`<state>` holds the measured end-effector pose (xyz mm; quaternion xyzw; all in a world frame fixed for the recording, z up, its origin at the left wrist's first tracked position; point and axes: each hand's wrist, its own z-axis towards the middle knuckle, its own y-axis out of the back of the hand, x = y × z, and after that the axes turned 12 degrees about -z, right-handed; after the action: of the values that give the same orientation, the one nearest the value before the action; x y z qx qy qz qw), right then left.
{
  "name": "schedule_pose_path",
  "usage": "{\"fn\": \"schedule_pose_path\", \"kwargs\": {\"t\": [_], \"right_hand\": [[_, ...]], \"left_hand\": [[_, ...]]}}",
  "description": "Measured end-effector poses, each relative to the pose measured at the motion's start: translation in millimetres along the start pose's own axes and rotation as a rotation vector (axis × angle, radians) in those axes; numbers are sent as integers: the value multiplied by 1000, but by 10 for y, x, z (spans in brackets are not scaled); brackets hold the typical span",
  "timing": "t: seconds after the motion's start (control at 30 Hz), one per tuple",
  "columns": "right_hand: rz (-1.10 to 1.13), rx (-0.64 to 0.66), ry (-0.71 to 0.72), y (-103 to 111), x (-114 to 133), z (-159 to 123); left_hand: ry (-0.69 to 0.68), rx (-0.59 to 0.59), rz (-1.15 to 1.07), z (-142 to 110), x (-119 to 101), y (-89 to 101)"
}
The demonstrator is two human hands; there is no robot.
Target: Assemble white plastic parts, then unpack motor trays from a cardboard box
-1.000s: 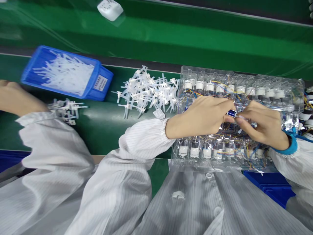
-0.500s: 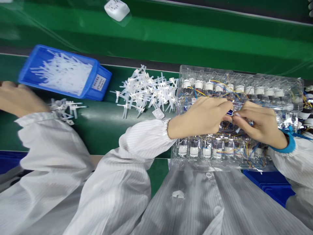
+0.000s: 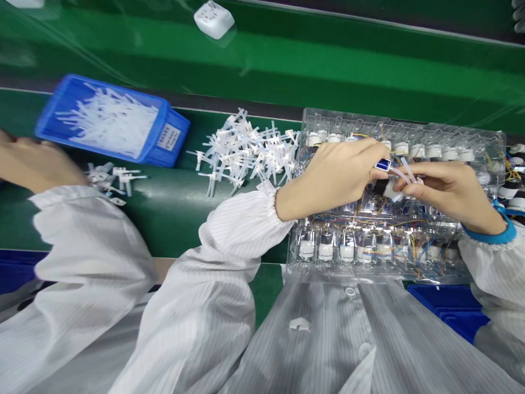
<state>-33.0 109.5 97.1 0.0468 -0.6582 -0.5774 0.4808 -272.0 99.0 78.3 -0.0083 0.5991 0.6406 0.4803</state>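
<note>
My left hand (image 3: 340, 172) is closed on a small blue part with a white edge (image 3: 383, 164), held above the clear plastic tray (image 3: 443, 131). Facing it, my right hand (image 3: 455, 191) pinches a white fitting with translucent tubes (image 3: 404, 175). One tube reaches from the fitting to the blue part; whether it is seated there I cannot tell. Below both hands, the tray's pockets hold several clear and white cylindrical parts (image 3: 346, 253) with coloured wires. Left of the tray lies a pile of white tube fittings (image 3: 246, 150).
A blue bin (image 3: 176, 134) of short white tubes stands at the left. Near it is another person's hand (image 3: 36, 164), beside a smaller heap of fittings (image 3: 112, 178). A white socket-like block (image 3: 214, 21) sits at the back. More wired parts (image 3: 514, 186) lie at the far right.
My right hand has moved right and away from my left, bringing the white fitting and tubes into view. My left hand has risen slightly with the blue part.
</note>
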Motion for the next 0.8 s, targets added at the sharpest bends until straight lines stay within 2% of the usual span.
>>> {"fn": "schedule_pose_path", "kwargs": {"t": [0.1, 0.27, 0.4, 0.6, 0.8], "right_hand": [[8, -28, 29, 53, -56, -43], [-99, -226, 37, 49, -132, -99], [-143, -309, 14, 60, -108, -113], [-146, -339, 102, 237, 94, -70], [96, -349, 111, 361, 414, 29]], "left_hand": [[11, -38, 4, 4, 27, 52], [8, -44, -35, 7, 46, 87], [-3, -32, -64, 6, 69, 75], [-28, 73, -146, 2, 96, 64], [-43, 149, -175, 0, 106, 61]]}}
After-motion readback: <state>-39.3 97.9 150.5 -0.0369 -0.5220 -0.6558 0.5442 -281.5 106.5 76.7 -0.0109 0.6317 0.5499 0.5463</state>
